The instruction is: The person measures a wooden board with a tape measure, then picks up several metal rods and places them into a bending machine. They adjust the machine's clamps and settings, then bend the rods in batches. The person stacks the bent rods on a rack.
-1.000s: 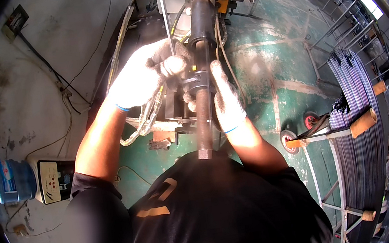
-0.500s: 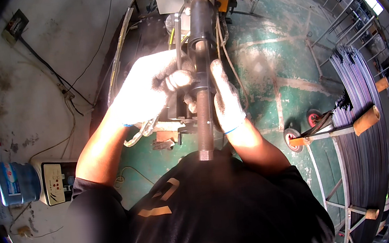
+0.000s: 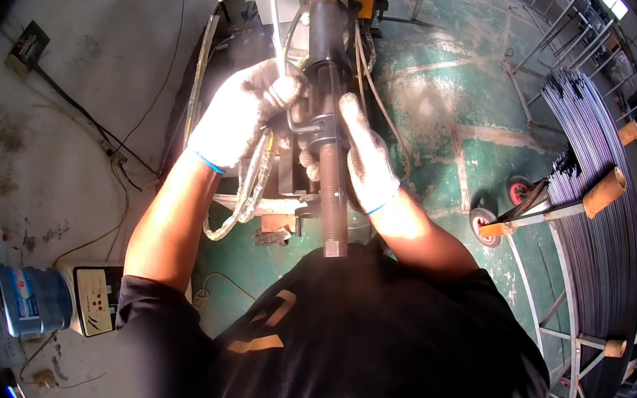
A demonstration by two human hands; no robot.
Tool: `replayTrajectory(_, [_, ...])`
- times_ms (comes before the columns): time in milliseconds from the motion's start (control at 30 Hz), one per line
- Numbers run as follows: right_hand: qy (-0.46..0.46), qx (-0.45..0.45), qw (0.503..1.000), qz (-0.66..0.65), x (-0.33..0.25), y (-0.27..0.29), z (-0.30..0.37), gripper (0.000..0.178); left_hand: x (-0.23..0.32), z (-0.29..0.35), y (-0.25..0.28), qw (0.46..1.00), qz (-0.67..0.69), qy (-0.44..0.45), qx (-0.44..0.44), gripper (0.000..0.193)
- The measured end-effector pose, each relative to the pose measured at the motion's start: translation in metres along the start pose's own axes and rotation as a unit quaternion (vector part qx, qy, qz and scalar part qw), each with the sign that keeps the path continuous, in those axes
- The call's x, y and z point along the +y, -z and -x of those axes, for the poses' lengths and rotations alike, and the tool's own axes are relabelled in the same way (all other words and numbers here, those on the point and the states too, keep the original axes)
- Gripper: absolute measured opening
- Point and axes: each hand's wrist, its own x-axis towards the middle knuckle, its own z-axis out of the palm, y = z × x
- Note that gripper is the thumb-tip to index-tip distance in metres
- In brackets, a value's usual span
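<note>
Gripping an L-shaped key [image 3: 278,40] in left hand [image 3: 242,113], with right hand [image 3: 369,163] beside black collar [image 3: 330,133] (partly hidden fingers, impossible to tell closure); possibly risking slippage through shallow seating.

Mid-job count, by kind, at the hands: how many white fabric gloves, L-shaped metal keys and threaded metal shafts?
White fabric gloves: 2
L-shaped metal key: 1
Threaded metal shaft: 1
Total: 4
</note>
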Motion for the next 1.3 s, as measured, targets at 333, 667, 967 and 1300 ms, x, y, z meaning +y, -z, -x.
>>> replayTrajectory(333, [0.023,0.003,1.000,0.000,-0.002,-0.008,0.001,0.054,0.005,0.000,-0.004,0.998,-0.002,0.057,0.024,0.028])
replayTrajectory(667, [-0.004,-0.005,1.000,-0.021,-0.003,-0.008,0.000,0.051,0.000,-0.015,-0.010,0.989,0.079,0.115,0.043,0.025])
replayTrajectory(967, [0.009,-0.006,0.999,-0.035,-0.012,-0.023,0.006,0.053,-0.008,-0.021,-0.006,0.972,0.156,0.176,0.021,0.017])
replayTrajectory(1300, [0.017,-0.017,1.000,0.002,-0.007,-0.009,0.004,0.052,-0.013,-0.018,-0.006,0.975,0.135,0.168,0.052,0.016])
